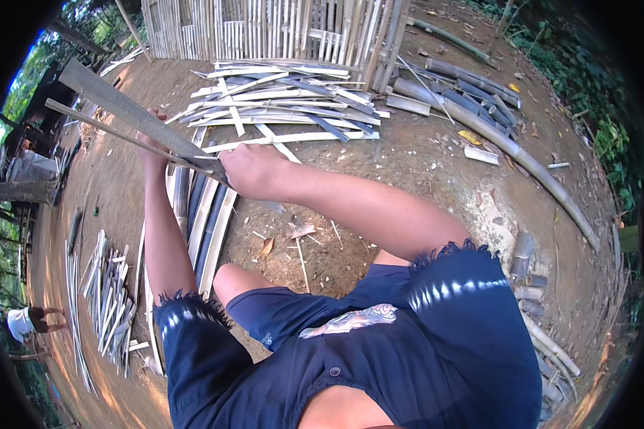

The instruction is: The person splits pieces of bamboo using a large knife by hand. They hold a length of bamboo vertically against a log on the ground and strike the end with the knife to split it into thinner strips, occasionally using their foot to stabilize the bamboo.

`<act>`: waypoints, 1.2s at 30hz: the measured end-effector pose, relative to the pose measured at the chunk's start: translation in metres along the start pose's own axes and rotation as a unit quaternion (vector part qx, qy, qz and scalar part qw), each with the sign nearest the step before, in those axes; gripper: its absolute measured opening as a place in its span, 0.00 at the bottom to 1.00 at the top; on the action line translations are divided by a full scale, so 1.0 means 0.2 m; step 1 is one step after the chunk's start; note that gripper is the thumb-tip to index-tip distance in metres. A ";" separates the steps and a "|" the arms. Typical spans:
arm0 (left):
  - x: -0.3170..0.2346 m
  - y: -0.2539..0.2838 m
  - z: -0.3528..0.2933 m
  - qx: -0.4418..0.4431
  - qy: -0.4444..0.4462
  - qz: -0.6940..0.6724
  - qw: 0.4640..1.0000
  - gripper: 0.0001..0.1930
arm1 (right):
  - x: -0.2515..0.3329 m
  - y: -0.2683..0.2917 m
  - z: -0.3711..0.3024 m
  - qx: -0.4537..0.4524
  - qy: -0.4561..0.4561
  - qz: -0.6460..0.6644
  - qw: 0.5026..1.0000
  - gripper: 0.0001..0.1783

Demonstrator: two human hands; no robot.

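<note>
A long bamboo slat (125, 101) slants from the upper left toward my fists, with a thin bamboo strip (96, 124) running apart from it and meeting it near my right hand. My left hand (152, 143) is closed around the bamboo partway along, some of its fingers hidden behind the slat. My right hand (254, 170) makes a fist at the lower end, where the two pieces come together. From that fist juts a dark, flat blade (206, 164), apparently a knife's, lying against the bamboo; its handle is hidden in my fingers.
A heap of split bamboo slats (286, 100) lies ahead before a bamboo fence (265, 32). More long slats (206, 222) lie under my arms. Bamboo poles (508, 143) stretch along the right, and a pile of short strips (111, 300) lies left. Another person (23, 323) is far left.
</note>
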State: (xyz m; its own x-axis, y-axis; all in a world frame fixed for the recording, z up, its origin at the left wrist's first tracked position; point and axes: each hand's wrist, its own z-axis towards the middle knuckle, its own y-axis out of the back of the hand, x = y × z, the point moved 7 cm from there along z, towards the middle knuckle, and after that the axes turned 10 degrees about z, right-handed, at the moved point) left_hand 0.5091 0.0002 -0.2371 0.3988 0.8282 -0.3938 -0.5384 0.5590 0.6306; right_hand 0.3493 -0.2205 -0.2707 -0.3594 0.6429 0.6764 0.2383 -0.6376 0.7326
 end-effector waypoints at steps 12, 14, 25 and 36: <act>0.10 0.71 -0.74 -0.289 0.222 -0.160 0.917 0.09 | 0.35 0.50 -0.32 -0.153 0.011 0.005 0.988 0.19; 0.22 0.78 -0.84 -0.295 0.267 -0.167 0.902 0.09 | 0.45 0.53 -0.30 -0.185 0.102 -0.051 0.976 0.20; 0.15 0.56 -0.96 -0.258 0.294 -0.274 0.878 0.09 | -0.14 0.18 -0.11 -0.128 -0.168 -0.049 0.976 0.20; 0.20 0.25 -1.59 -0.157 0.448 -0.237 0.848 0.09 | -0.59 -0.36 0.08 0.057 -0.192 -0.148 0.968 0.19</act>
State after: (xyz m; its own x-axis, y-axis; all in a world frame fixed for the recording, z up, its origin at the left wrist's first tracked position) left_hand 0.2626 0.0739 -0.4341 -0.0237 0.1268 -0.9916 -0.7027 0.7035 0.1067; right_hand 0.3892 -0.2437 -0.4023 -0.0701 0.9152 0.3968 0.2827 -0.3632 0.8878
